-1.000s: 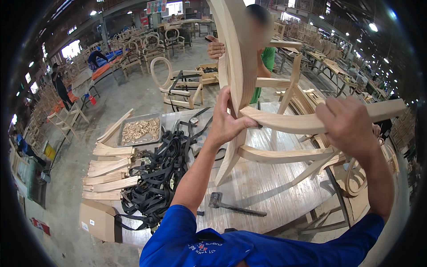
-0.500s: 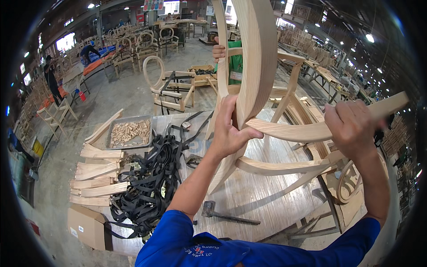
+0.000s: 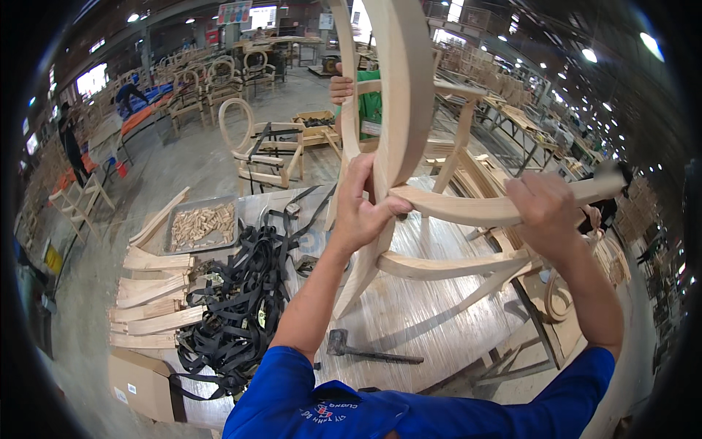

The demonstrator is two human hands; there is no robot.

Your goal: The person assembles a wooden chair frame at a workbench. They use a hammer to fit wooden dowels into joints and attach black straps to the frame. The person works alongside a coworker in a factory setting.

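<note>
A pale wooden chair frame (image 3: 406, 102) with a rounded back stands tilted over the table. My left hand (image 3: 360, 212) is closed round its lower back post, the thumb stretched toward the joint. My right hand (image 3: 542, 212) grips a curved wooden armrest (image 3: 457, 206) by its outer part. The armrest's inner end meets the chair frame beside my left thumb; whether it is seated there I cannot tell. Below it runs a curved seat rail (image 3: 446, 265). Behind the frame, a co-worker's hand (image 3: 341, 88) holds the far side of the back.
On the table (image 3: 395, 314) lie a black mallet (image 3: 373, 355), a heap of black straps (image 3: 238, 300), a tray (image 3: 238, 241) of wooden dowels and several curved wooden pieces (image 3: 157, 318). A cardboard box (image 3: 139, 384) sits near left. A strapped chair (image 3: 267, 150) stands beyond.
My right hand has moved a little left, and the armrest's outer end has dropped slightly and is blurred. My left hand keeps its hold. The whole view has shifted slightly.
</note>
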